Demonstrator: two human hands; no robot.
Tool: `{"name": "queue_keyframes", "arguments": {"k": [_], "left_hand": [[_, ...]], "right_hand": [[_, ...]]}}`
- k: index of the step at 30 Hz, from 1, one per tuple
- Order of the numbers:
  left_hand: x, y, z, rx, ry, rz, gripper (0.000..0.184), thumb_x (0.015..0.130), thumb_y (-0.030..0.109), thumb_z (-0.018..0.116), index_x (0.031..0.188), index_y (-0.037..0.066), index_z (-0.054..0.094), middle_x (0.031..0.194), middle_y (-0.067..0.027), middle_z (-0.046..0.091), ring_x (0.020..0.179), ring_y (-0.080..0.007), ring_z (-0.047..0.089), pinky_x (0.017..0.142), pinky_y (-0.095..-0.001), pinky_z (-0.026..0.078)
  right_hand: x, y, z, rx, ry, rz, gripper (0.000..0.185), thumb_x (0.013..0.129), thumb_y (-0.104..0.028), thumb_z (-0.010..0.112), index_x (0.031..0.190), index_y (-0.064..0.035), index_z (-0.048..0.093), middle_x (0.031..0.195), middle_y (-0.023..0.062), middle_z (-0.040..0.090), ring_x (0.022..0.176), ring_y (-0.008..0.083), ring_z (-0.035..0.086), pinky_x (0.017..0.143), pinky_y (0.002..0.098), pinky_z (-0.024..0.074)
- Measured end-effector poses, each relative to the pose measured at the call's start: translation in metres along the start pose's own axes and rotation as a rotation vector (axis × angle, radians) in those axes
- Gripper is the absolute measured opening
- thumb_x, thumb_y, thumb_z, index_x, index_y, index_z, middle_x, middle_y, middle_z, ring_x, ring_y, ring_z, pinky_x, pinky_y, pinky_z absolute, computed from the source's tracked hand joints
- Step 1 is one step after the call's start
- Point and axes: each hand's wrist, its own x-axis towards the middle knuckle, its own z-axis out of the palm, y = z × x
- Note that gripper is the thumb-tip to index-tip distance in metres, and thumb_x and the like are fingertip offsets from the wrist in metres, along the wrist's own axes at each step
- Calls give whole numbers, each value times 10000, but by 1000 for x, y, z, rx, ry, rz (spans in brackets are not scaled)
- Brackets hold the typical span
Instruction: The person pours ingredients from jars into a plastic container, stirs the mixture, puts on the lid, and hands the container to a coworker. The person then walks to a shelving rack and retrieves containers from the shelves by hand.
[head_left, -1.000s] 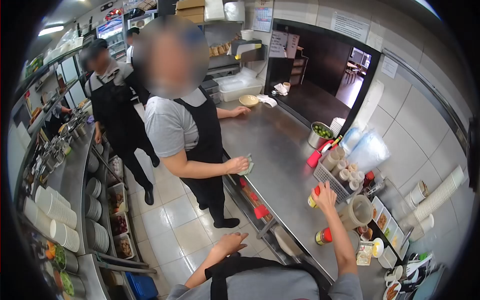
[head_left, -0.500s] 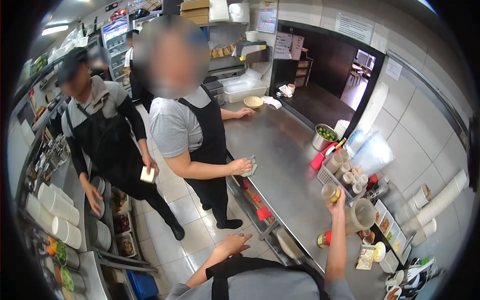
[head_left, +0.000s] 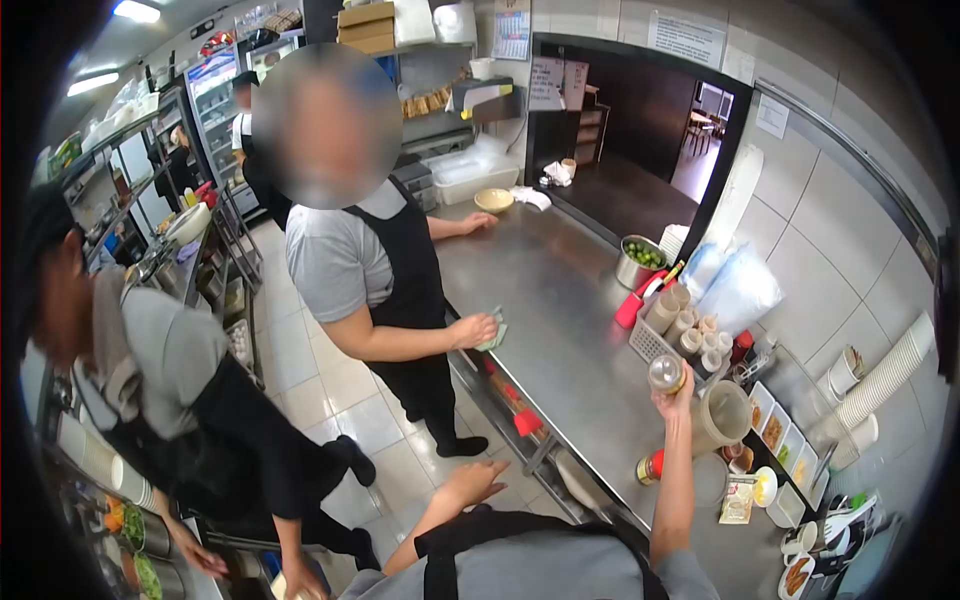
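My right hand [head_left: 676, 394] grips a small glass jar [head_left: 666, 374] above the steel counter [head_left: 560, 300], near a grey basket [head_left: 655, 347] of squeeze bottles. Just below that hand stands a large translucent container [head_left: 716, 420]. A red-lidded jar [head_left: 650, 467] is on the counter beside my right forearm. My left hand [head_left: 474, 484] is held in front of my apron, off the counter's near edge, fingers stretched out and nothing in it.
Across the counter, a co-worker [head_left: 370, 260] presses a green cloth [head_left: 493, 330] on its edge. Another person [head_left: 200, 400] leans close on the left. A metal pot of limes [head_left: 640, 262] stands by the pass window. Food trays [head_left: 785, 440] line the right side.
The jar in my right hand has tipped so its round end faces me more. The person on the left has come nearer and bent down. My left hand stays about where it was.
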Motion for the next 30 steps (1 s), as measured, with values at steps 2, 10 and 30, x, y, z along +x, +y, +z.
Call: {"name": "queue_keyframes", "arguments": {"k": [2, 10, 30], "left_hand": [[3, -4, 6, -28, 66, 42, 457, 847, 326, 558, 1242, 122, 454, 1030, -178, 600, 938, -357, 583, 782, -451, 483], [16, -2, -5, 1, 142, 69, 471, 849, 358, 558, 1248, 133, 448, 974, -175, 597, 859, -366, 604, 721, -442, 495], [75, 63, -65, 14, -141, 629, 475, 846, 383, 576, 1244, 138, 489, 826, -128, 643, 785, -303, 630, 704, -410, 494]], "right_hand": [[6, -7, -1, -189, -75, -32, 446, 845, -447, 495, 954, -33, 617, 829, 54, 641, 709, 158, 607, 591, 295, 484], [-26, 20, 56, -478, 8, -172, 425, 851, -430, 487, 893, -38, 646, 761, 48, 631, 681, 138, 595, 604, 275, 470], [-46, 36, 32, -937, 55, -198, 365, 876, -388, 498, 1007, -91, 665, 905, 37, 651, 805, 128, 605, 710, 281, 483]]}}
